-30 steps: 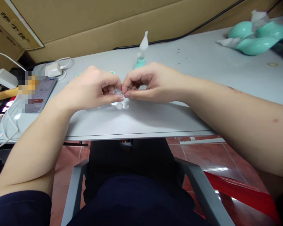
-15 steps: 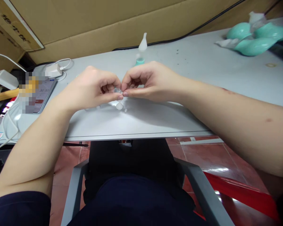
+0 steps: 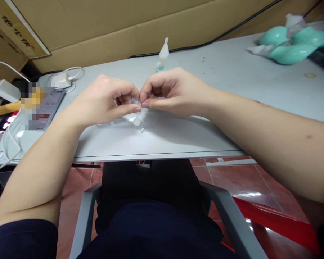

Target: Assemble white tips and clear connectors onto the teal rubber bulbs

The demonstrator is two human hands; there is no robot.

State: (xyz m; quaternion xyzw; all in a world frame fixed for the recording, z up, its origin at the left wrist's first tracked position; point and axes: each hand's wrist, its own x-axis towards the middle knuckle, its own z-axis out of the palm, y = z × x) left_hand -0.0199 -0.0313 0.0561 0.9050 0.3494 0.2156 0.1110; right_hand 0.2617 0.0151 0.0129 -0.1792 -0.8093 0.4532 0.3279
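My left hand [image 3: 109,99] is closed, its thumb and forefinger pinching a small clear plastic piece [image 3: 135,102]. Touching it from the other side, my right hand [image 3: 171,93] has thumb and forefinger pressed together at the edge of that piece; what lies between those fingertips is too small to make out. Below the fingertips, a small white round piece [image 3: 137,121] lies on the table, with a tiny white bit [image 3: 142,130] beside it. Behind my right hand stands a translucent white nozzle-shaped piece [image 3: 164,50] above a teal base, partly hidden by the hand.
Teal bulbs with white tips [image 3: 291,46] lie at the table's far right. A phone [image 3: 51,108] and white charger [image 3: 61,80] are on the left. A cardboard wall [image 3: 118,28] and black cable [image 3: 226,35] run along the back. A rubber ring [image 3: 310,75] lies at right.
Both hands stay together, shifting only slightly. The clear piece has tilted a little between the fingers, and the tiny white bit on the table appears slightly lower and to the left.
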